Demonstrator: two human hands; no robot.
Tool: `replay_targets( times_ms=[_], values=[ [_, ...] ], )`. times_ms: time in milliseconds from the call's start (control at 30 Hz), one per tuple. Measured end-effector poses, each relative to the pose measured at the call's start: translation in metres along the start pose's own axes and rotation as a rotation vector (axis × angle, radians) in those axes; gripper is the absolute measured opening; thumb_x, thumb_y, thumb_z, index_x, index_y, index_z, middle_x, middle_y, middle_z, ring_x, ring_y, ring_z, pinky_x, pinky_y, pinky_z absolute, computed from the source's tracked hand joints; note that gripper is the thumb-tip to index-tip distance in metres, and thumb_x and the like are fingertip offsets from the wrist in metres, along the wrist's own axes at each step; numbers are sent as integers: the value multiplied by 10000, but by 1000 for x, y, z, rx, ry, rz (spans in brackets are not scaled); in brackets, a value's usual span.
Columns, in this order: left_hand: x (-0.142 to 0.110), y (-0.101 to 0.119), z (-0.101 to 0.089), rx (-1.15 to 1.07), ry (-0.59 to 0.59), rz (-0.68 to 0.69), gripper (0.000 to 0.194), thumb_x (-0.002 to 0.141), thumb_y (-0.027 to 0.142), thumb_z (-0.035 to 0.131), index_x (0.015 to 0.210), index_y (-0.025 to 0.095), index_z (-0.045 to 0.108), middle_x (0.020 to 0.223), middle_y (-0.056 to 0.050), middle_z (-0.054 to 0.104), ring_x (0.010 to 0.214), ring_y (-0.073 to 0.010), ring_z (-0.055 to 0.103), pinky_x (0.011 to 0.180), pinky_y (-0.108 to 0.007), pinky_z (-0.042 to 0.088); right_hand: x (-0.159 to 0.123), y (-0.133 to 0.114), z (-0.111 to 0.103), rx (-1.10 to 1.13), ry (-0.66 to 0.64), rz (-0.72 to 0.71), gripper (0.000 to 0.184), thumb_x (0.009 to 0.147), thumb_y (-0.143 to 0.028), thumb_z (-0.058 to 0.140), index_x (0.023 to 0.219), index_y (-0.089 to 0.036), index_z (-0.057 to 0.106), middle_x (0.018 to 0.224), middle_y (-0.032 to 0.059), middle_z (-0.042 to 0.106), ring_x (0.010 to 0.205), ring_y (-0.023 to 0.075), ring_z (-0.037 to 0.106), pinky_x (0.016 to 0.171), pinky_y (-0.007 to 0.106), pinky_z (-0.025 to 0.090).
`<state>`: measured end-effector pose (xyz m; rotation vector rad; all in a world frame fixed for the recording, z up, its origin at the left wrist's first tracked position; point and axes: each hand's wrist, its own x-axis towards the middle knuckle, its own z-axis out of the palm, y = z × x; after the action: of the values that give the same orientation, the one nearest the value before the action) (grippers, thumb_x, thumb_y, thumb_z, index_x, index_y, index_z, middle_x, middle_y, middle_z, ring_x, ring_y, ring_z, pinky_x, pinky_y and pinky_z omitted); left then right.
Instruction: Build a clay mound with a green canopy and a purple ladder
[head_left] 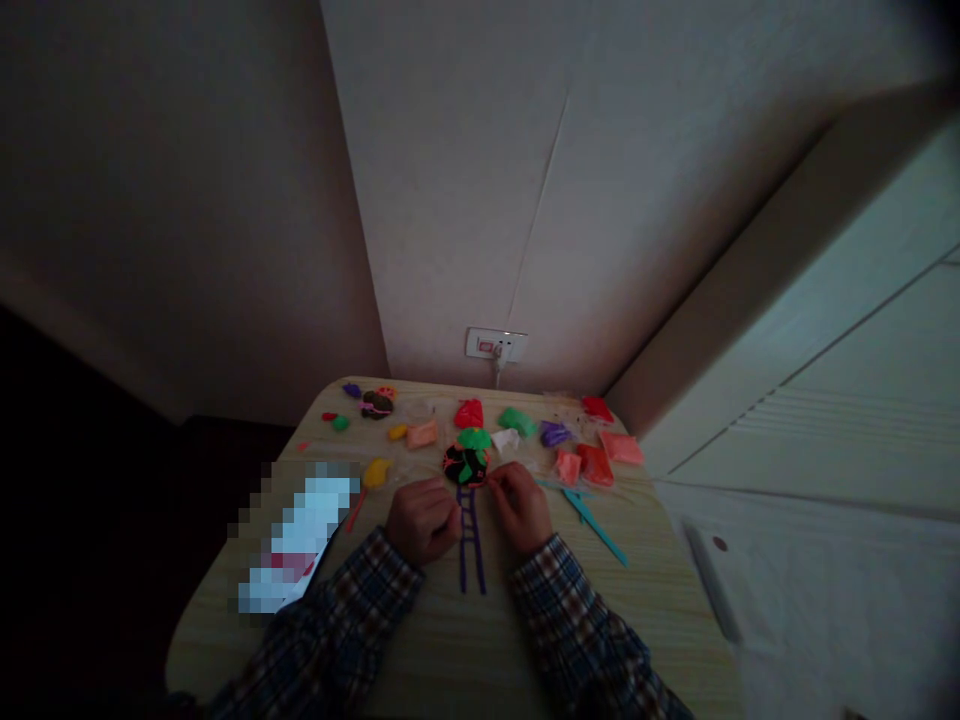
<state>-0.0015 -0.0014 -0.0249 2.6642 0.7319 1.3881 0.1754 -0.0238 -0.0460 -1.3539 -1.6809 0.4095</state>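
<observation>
My left hand point(424, 520) is closed, knuckles up, just left of a purple ladder shape point(469, 545) that looks like modelling clay. Whether anything is inside its fingers is hidden. On the ladder's other side, my right hand point(521, 508) has its fingertips pinched together at the right edge of a round black clay piece point(456, 466). Anything between those fingertips is too small to make out. The black piece carries green leaf-like and orange-red bits, and a green clay lump point(475, 438) touches its top. The ladder runs from the disc toward me, flat on the table.
A lit phone point(315, 530) lies on the left of the wooden table point(420, 660). Turquoise tools point(600, 530) are at the right. Clay packs in several colours, such as a red one point(596, 466) and a yellow lump point(377, 472), line the back. A wall socket point(496, 345) holds a plug.
</observation>
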Motion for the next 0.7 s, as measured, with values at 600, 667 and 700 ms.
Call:
replay_targets(
  times_ms=[600, 667, 700],
  values=[
    [-11, -7, -8, 120, 161, -134, 344, 828, 81, 413, 504, 188, 368, 460, 23, 393, 456, -115, 390, 489, -258, 354, -4, 26, -1, 26, 301, 264, 202, 837, -319, 476, 749, -170, 579, 705, 19, 555, 619, 133, 494, 563, 263, 395],
    [-14, -5, -11, 124, 186, -149, 353, 838, 97, 407, 500, 188, 360, 450, 30, 385, 439, -110, 385, 490, -255, 364, -4, 26, -1, 32, 307, 268, 206, 830, -326, 480, 739, -171, 579, 692, 14, 553, 605, 129, 489, 555, 257, 393],
    [-14, -5, -12, 123, 189, -156, 355, 842, 105, 409, 500, 186, 362, 450, 31, 391, 437, -107, 391, 490, -252, 367, -4, 26, 0, 34, 306, 267, 205, 827, -328, 483, 734, -173, 579, 688, 12, 552, 602, 127, 486, 554, 256, 392]
  ],
)
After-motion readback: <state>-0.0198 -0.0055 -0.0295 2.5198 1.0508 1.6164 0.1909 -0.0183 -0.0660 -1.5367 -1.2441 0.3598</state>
